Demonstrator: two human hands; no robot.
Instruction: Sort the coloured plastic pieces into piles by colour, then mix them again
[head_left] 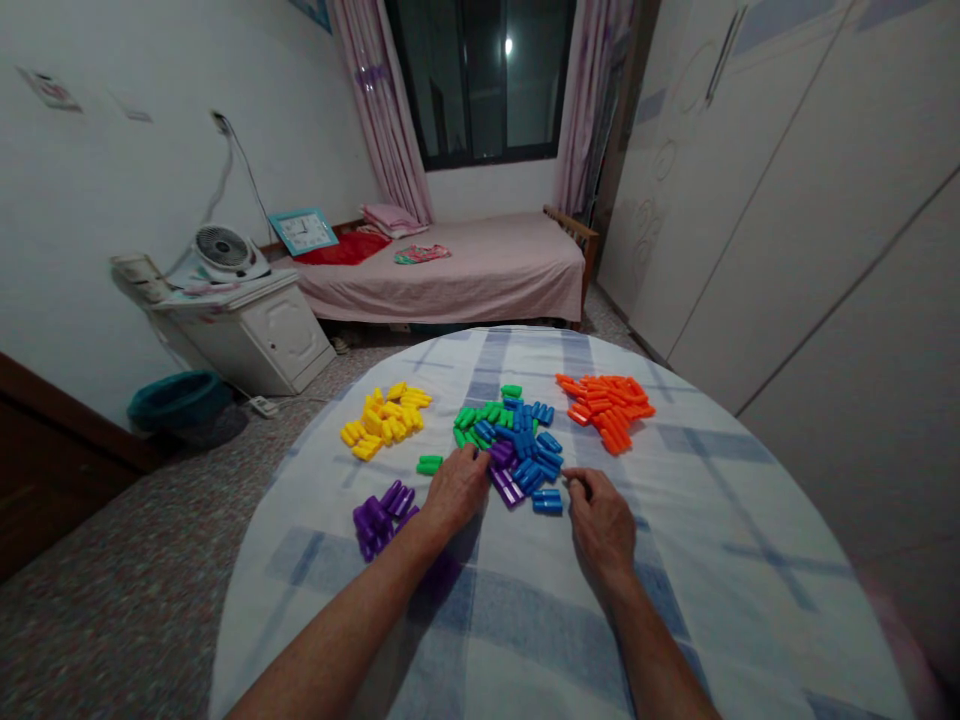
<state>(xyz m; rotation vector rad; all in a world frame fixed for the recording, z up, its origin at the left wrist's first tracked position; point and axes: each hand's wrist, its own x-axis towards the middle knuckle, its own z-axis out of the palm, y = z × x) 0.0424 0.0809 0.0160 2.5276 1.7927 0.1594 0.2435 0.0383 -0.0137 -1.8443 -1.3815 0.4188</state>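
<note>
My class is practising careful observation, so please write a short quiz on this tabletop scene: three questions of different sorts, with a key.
1. Multiple choice: Where do the small, glossy orange plastic pieces lie relative to the bare right hand?
a) Farther from the person's body
b) Nearer the person's body
c) Underneath the hand

2. True or false: The fingertips of the bare left hand are among the small, glossy yellow plastic pieces.

3. Fill in the blank: The right hand's fingertips are nearest the ____ pieces.

Key
1. a
2. False; they are by the small, glossy purple plastic pieces near the middle.
3. small, glossy blue plastic
</note>
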